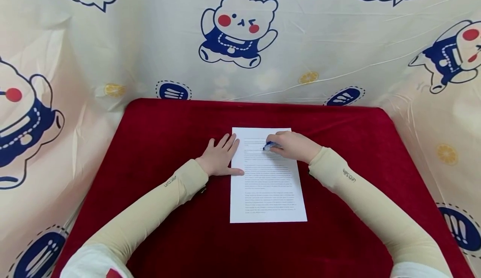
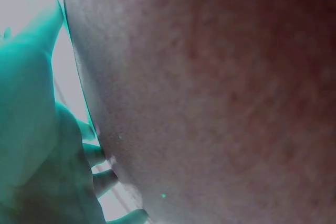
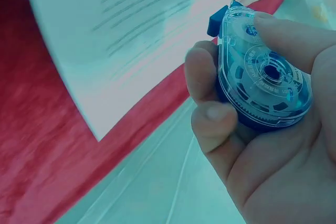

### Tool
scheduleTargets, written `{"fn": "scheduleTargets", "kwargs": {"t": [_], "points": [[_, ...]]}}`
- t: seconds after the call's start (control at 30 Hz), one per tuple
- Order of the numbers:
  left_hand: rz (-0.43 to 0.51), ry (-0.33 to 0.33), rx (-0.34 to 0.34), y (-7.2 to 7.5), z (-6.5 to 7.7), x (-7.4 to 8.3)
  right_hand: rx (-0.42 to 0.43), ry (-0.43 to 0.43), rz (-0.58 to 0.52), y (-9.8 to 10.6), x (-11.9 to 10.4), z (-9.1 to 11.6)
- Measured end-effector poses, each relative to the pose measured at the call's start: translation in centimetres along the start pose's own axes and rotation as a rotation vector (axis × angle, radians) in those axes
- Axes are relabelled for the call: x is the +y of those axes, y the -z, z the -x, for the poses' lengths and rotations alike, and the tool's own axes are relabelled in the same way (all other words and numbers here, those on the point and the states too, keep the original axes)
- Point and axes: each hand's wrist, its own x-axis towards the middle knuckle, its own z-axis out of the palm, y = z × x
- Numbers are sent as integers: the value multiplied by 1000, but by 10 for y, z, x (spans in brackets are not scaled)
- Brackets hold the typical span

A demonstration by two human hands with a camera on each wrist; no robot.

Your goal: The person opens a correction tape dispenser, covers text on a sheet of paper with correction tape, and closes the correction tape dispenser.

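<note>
A sheet of printed paper point(image 1: 270, 186) lies upright to the viewer on the red cloth. My right hand point(image 1: 294, 144) grips a correction tape point(image 3: 265, 77) with a clear case and blue parts; its tip is at the upper lines of print, though contact is hard to tell. In the right wrist view the thumb lies on the case and the fingers curl round it. My left hand point(image 1: 219, 157) rests with fingers spread, thumb and fingertips over the paper's left edge. The left wrist view is mostly filled by a dark blurred surface, with fingers point(image 2: 100, 182) at its left.
The red cloth point(image 1: 169, 236) covers the table around the sheet. Behind and at both sides hangs a pale curtain point(image 1: 308, 40) with printed cartoon bears, close to the table's far edge.
</note>
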Motion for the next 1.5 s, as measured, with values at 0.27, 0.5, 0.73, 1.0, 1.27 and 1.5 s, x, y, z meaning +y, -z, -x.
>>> {"fn": "scheduleTargets", "kwargs": {"t": [0.27,0.5,0.73,1.0,1.27,1.5], "points": [[-1,-3,4,-2,0,-1,-26,50,-17,-12,-11,-18],[-6,0,-8,-7,-4,-4,-45,49,-9,-20,-18,-29],[-16,-9,12,-10,-4,-5,-51,63,-5,-23,-22,-33],[-12,-10,12,-4,0,-3,-53,80,23,-23,-30,-37],[3,-11,2,-3,1,-2,-52,82,22,-26,-33,-40],[12,-12,12,1,4,0,-65,52,99,-26,-41,-47]]}}
